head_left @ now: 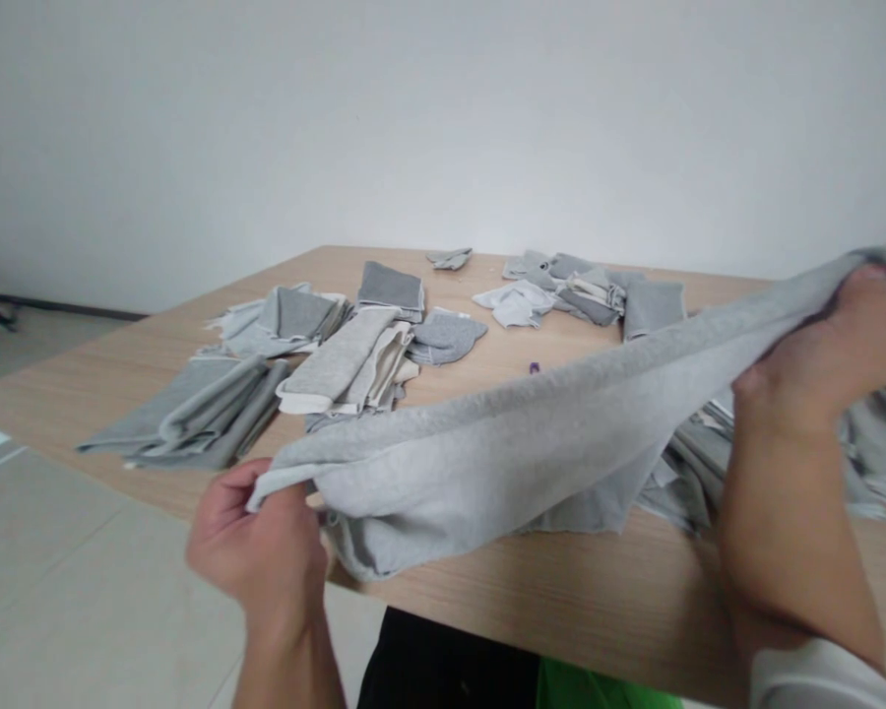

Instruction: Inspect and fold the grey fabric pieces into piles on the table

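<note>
A light grey piece of fabric (487, 453) stretches between my two hands above the table's front edge, pulled taut along its top and hanging loose below. My left hand (258, 537) is closed on its lower left end. Higher up at the far right, my right hand (856, 315) grips the other end, with the fingers partly hidden by the cloth and the frame edge. Behind the cloth, a folded stack of pale grey fabric (340, 359) and a pile of darker grey folded fabric (214, 404) lie near my left hand.
On the wooden table (443, 379) are more grey fabric pieces (287, 320) at the left and a heap of cloth (587, 286) at the back. A small purple item (535, 367) lies mid-table. Further grey fabric (698, 458) sits at the right. A white wall (443, 118) stands behind.
</note>
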Demonstrator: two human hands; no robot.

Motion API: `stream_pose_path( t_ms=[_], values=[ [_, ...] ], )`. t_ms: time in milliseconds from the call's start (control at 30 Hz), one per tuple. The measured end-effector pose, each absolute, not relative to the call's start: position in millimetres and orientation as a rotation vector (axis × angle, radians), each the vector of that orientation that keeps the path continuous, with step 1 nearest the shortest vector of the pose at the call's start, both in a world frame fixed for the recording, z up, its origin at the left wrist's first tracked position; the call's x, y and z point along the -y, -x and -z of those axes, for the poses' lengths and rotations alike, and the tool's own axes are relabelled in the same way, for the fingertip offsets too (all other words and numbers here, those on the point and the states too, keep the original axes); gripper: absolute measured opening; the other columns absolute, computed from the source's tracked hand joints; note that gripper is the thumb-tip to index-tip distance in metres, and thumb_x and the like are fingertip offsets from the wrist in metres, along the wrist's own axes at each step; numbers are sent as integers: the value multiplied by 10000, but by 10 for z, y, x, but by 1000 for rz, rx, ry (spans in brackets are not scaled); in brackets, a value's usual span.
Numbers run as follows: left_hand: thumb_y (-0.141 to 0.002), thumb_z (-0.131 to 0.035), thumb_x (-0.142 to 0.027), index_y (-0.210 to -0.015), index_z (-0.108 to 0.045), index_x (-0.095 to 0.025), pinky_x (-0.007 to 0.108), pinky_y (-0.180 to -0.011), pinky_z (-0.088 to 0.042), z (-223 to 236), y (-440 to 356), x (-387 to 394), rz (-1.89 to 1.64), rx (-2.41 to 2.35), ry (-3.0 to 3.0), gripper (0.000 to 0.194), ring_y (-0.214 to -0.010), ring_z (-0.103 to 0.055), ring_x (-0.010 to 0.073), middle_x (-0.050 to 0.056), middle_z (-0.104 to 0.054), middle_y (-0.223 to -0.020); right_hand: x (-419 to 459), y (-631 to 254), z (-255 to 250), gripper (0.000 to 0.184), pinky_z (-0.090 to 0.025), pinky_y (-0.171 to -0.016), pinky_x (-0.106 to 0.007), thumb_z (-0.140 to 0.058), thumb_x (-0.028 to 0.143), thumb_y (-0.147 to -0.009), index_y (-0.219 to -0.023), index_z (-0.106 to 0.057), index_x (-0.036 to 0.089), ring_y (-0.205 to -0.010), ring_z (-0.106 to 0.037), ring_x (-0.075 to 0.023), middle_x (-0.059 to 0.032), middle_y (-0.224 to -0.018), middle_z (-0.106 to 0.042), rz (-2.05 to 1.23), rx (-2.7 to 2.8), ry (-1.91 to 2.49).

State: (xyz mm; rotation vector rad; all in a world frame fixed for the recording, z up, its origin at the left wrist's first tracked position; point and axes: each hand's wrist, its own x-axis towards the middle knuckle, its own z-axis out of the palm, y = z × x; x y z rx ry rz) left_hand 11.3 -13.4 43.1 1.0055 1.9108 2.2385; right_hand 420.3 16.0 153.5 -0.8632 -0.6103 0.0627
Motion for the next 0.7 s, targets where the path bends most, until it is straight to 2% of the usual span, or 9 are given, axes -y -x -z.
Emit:
stream_pose_path(
  t_ms=[67,167,267,367,400,467,567,700],
  values=[
    [-603,-729,-165,-871,-694,-154,241,-597,-449,-444,-71,169,-2186,-1948,-1136,271,-624,-558,118,-48,-617,-702,-201,-4237,-1535,408,-500,-626,-249,-494,128,-873,-545,-289,257,-968,-626,-172,6,-705,-493,80,563,739],
    [-709,-714,-222,-873,-725,-186,281,-710,-488,-462,-11,211,-1973,-2107,-1598,168,-708,-614,152,-24,-653,-739,-255,-4339,-1560,454,-454,-554,-229,-459,35,-849,-496,-279,257,-697,-609,-131,44,-557,-365,173,479,654],
    [-757,-691,-267,-806,-702,-191,339,-839,-509,-464,0,205,-1901,-2166,-1918,91,-838,-657,194,0,-655,-789,-234,-4423,-1614,500,-459,-552,-236,-435,-21,-840,-459,-267,256,-628,-585,-107,57,-527,-329,216,415,657],
    [-683,-732,-249,-739,-629,-184,396,-951,-497,-468,-23,164,-2139,-1847,-1621,134,-976,-670,225,10,-658,-879,-174,-4429,-1664,554,-488,-576,-249,-444,-55,-835,-436,-208,249,-671,-615,-104,57,-523,-370,265,383,709],
    [-657,-732,-248,-711,-591,-186,406,-943,-506,-475,-24,150,-2180,-1713,-1434,163,-965,-674,225,3,-654,-866,-161,-4418,-1675,565,-484,-562,-248,-449,-56,-836,-433,-197,249,-678,-617,-106,55,-520,-372,273,371,736],
    [-619,-707,-257,-675,-509,-196,393,-819,-550,-492,-1,132,-2148,-1542,-1116,215,-799,-672,193,-30,-613,-743,-162,-4395,-1685,573,-452,-509,-232,-456,-56,-834,-434,-191,256,-646,-597,-106,51,-510,-336,277,346,764],
    [-603,-644,-272,-692,-443,-210,329,-627,-536,-514,65,124,-2034,-1553,-969,228,-549,-544,120,-80,-483,-577,-224,-4400,-1675,540,-386,-458,-208,-452,-43,-828,-443,-224,259,-563,-533,-90,57,-507,-284,251,347,688],
    [-592,-688,-261,-772,-527,-196,298,-610,-498,-498,57,124,-2045,-1733,-923,250,-571,-527,120,-63,-534,-631,-322,-4432,-1627,494,-357,-453,-188,-430,-68,-794,-441,-273,240,-514,-468,-72,67,-503,-302,190,389,560]
  ],
)
